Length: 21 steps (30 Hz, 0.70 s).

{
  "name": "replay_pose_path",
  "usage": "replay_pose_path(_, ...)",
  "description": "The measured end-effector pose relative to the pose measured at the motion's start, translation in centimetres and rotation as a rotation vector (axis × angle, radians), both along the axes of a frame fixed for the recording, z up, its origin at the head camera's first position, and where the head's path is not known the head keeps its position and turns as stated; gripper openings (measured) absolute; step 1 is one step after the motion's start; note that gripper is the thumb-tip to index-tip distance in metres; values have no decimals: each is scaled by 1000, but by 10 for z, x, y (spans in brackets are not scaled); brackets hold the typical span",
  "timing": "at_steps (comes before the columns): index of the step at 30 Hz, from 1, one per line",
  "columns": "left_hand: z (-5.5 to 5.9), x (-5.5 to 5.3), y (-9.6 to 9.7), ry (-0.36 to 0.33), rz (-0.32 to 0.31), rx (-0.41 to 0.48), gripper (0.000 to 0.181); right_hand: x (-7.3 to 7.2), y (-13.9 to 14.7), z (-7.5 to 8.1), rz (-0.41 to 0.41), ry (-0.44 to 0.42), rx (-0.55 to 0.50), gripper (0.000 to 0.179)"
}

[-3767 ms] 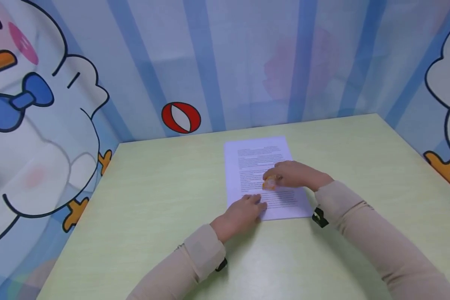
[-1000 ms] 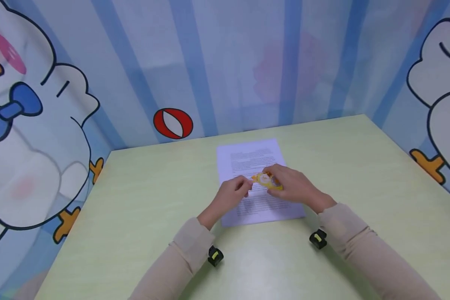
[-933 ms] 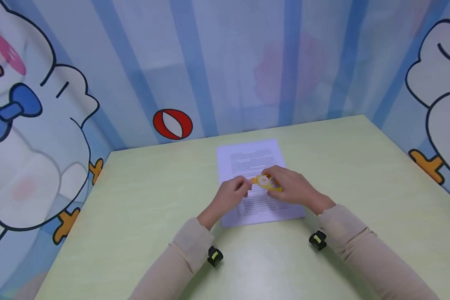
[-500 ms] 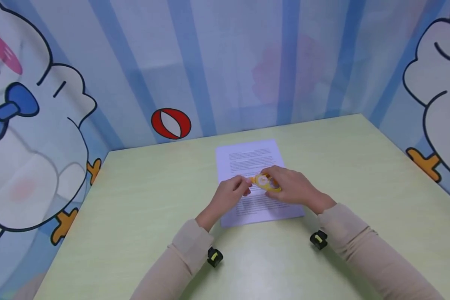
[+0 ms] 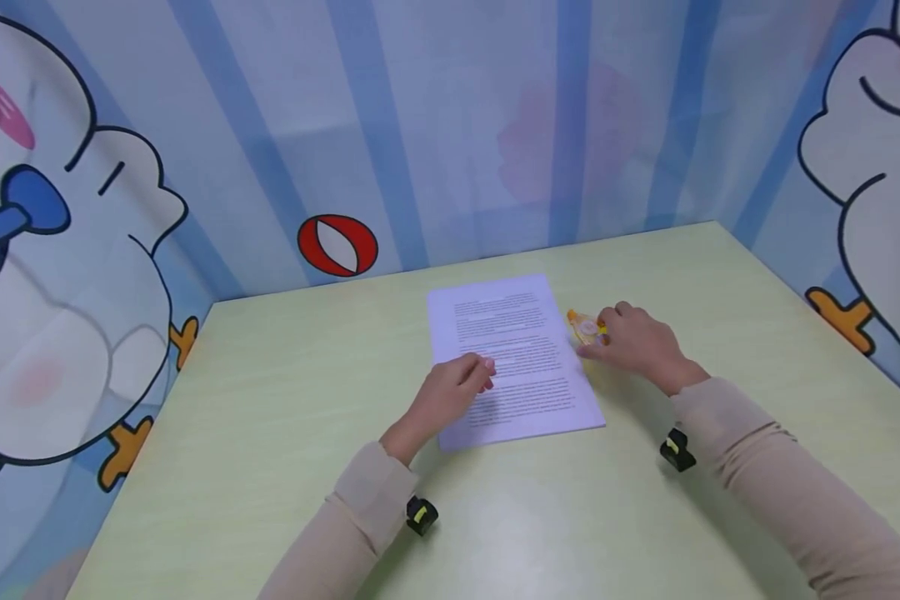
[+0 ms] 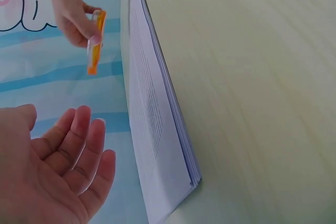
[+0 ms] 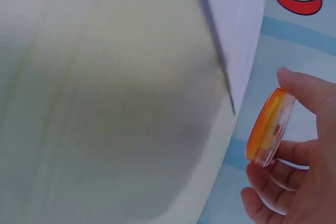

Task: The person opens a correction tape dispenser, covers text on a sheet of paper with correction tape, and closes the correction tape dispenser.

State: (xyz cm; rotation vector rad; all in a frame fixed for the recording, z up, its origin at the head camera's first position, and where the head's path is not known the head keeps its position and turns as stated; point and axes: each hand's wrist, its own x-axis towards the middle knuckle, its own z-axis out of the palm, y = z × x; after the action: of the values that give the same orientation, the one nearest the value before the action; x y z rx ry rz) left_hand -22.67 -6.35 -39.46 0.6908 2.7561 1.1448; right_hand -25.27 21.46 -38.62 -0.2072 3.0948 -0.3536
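My right hand (image 5: 640, 340) pinches a correction tape (image 5: 587, 327), yellow-orange with a clear side, between thumb and fingers. It is held above the table, just right of the paper stack (image 5: 506, 350). In the right wrist view the correction tape (image 7: 270, 127) is seen edge-on, the thumb at one end and fingertips at the other. My left hand (image 5: 447, 392) hovers over the left part of the printed sheet. The left wrist view shows its palm and loosely bent fingers (image 6: 79, 161) holding nothing. Several sheets make up the stack (image 6: 157, 129), with printed text on the top one.
A pale green-yellow table (image 5: 330, 375) lies beneath the hands and paper. Behind it hangs a blue striped backdrop (image 5: 465, 133) with cartoon birds and a red ball. Black wrist cameras (image 5: 422, 515) are strapped at both cuffs.
The right hand has carried the correction tape rightward, off the paper and away from the left hand. The left fingertips, earlier at its orange tip, are now apart from it. The view shifted slightly.
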Motion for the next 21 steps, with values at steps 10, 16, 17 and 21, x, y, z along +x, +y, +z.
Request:
replay_pose_path(10,-7,2,-8,-3,-24,-62,37,3,8,-16,-115,-125,66,70)
replay_pose_path(16,-6,5,-11,4,-15,-58,35,4,9,-21,-122,-127,68,72)
replay_pose_path(17,-6,5,-12,2,-16,-55,35,4,10,-22,-123,-131,66,73)
replay_pose_path(21,-7,5,-14,0,-17,-67,34,5,11,-26,-130,-149,48,78)
